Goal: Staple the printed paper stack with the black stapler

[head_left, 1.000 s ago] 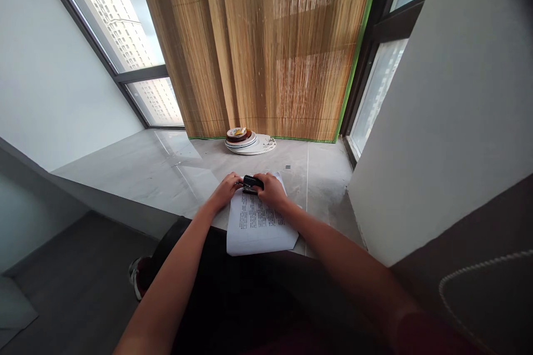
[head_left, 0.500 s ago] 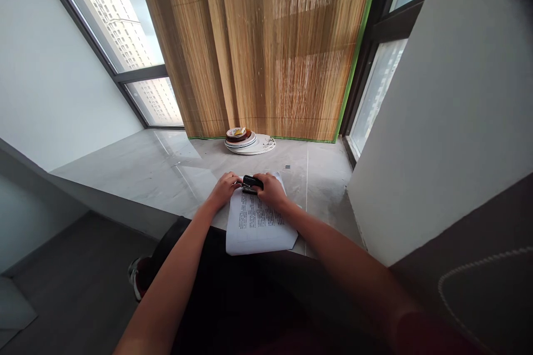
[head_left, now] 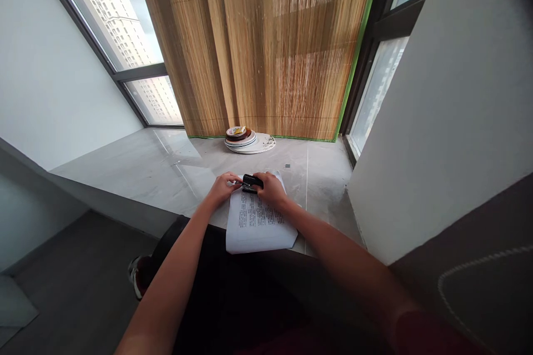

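Note:
A stack of printed white paper (head_left: 256, 224) lies on the grey stone ledge (head_left: 137, 169) in front of me, its near edge hanging over the ledge. A small black stapler (head_left: 251, 182) sits at the paper's far left corner. My right hand (head_left: 271, 189) is closed over the stapler from the right. My left hand (head_left: 222, 187) is curled at the stapler's left end, fingertips pinched at its metal front by the paper's corner.
A stack of plates and bowls (head_left: 245, 140) stands further back on the ledge, before a bamboo blind (head_left: 266, 50). A small dark bit (head_left: 287, 166) lies on the ledge. A white wall (head_left: 441, 116) closes the right side. Windows are on the left.
Both hands stay on the stapler at the paper's corner. My left fingers have shifted slightly along its left end; the view has tilted a little.

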Demonstrator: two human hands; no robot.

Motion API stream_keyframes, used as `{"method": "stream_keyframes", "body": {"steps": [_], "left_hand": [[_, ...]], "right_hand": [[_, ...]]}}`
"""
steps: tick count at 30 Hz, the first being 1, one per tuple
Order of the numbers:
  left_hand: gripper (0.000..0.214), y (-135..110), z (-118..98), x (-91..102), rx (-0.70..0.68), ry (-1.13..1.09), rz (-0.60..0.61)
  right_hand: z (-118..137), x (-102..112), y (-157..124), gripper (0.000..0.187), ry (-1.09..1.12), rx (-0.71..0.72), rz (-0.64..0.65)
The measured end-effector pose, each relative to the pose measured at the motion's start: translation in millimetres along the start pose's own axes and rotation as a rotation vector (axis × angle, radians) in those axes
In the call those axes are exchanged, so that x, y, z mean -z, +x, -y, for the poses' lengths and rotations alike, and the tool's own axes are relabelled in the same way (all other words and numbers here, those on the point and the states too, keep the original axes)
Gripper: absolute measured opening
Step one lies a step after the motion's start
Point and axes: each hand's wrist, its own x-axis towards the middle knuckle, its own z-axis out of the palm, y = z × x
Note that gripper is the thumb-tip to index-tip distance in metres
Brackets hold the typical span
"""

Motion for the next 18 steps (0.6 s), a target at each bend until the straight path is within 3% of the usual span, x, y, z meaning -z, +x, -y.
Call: {"method": "stream_keyframes", "body": {"steps": [7,10,12,16,18], "left_hand": [[0.026,-6,-8,16.9,0.150,-0.040,-0.023],[0.028,-9,-15,25.1,0.102,-0.116,-0.018],[0.029,-10,-19,27.7,0.050,-0.138,0.037],[0.066,-10,-26,25.0,-0.004,-0.086,0.101],[0.074,-10,-28,21.9,-0.038,-0.068,0.103]], "right_hand": [[0,6,3,0.028,0.034,-0.013,-0.023],[-6,13,7,0.030,0.132,0.070,-0.041],[-10,17,10,0.034,0.205,0.178,0.013],[-13,21,9,0.037,0.270,0.333,0.128],[-10,19,7,0.036,0.269,0.382,0.148]]}}
